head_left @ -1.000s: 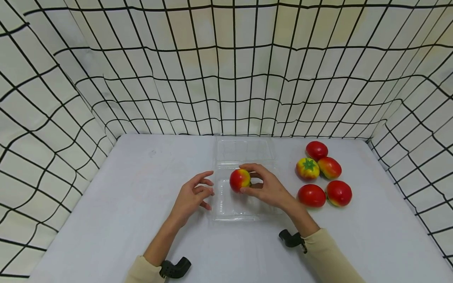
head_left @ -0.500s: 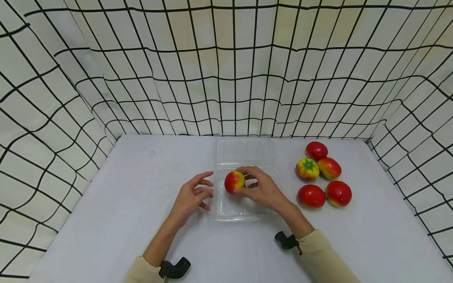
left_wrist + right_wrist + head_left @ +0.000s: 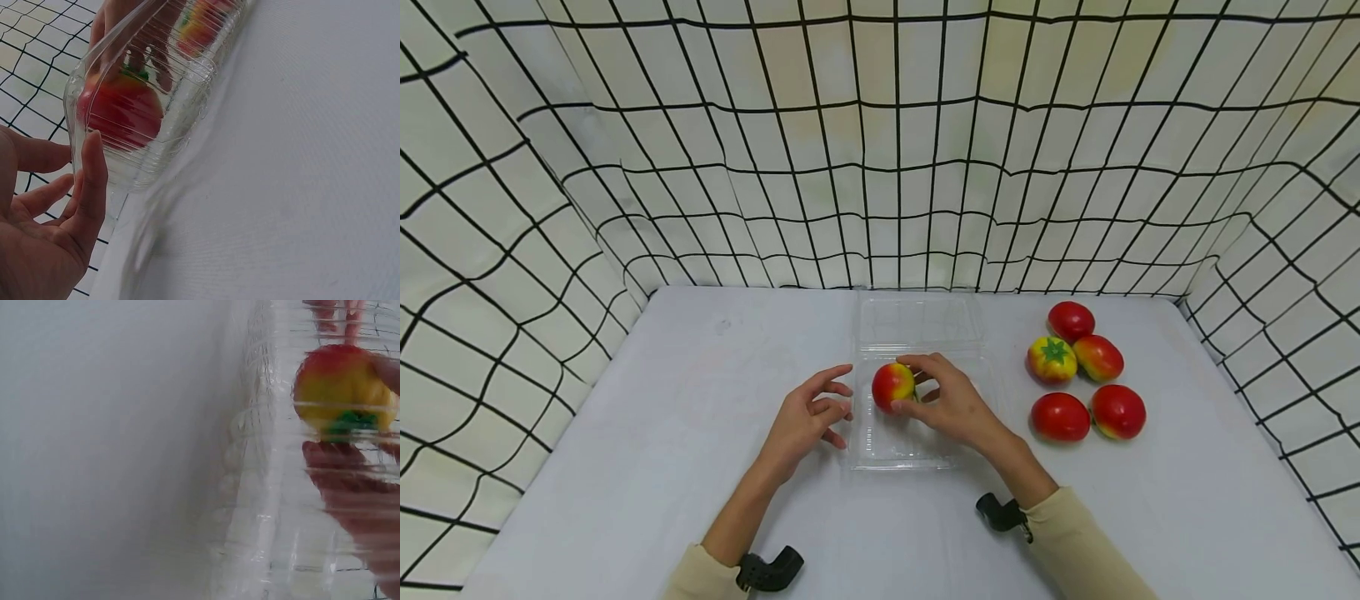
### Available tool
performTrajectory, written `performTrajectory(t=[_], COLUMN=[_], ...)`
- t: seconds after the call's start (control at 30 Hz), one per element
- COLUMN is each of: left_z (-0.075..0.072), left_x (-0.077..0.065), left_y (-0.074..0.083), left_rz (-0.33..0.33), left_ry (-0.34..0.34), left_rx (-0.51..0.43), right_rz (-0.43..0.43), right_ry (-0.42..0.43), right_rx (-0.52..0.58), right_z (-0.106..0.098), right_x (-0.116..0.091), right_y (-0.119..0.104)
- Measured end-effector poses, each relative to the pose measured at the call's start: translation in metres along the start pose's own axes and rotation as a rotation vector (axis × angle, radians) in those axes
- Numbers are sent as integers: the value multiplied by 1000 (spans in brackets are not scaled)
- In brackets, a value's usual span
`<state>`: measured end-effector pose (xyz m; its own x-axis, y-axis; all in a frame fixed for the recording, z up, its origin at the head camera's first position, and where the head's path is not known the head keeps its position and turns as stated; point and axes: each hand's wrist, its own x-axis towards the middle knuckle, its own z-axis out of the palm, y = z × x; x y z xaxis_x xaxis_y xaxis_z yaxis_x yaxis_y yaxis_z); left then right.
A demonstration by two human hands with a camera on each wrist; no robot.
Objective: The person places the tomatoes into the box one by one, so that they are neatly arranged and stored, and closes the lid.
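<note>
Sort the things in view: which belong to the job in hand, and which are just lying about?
In the job:
right hand, holding a fruit
clear box, open, under that fruit
left hand, beside the box
five loose fruits, probably, being alike

Just around:
table
net
wrist cameras

Head, L-wrist & R-wrist views: no txt, label, brand, no. or sign is legible on any obj. or surface shown.
</note>
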<state>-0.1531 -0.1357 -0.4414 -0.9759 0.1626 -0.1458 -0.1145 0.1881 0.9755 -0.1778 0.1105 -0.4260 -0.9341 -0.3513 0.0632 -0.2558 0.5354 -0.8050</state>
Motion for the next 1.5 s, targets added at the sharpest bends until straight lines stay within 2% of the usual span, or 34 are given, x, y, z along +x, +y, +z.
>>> performTrajectory(t=[0.73, 1.5], left_z=[-1, -2], left_x=[-1, -1], left_y=[-1, -3], left_rz=[-3, 9], left_ry=[4, 0], left_rx=[-5, -15], right_rz=[43, 59], right_ry=[14, 65], right_rx=[13, -37], right_z=[14, 25], right_x=[3, 10], right_y=[-6, -15])
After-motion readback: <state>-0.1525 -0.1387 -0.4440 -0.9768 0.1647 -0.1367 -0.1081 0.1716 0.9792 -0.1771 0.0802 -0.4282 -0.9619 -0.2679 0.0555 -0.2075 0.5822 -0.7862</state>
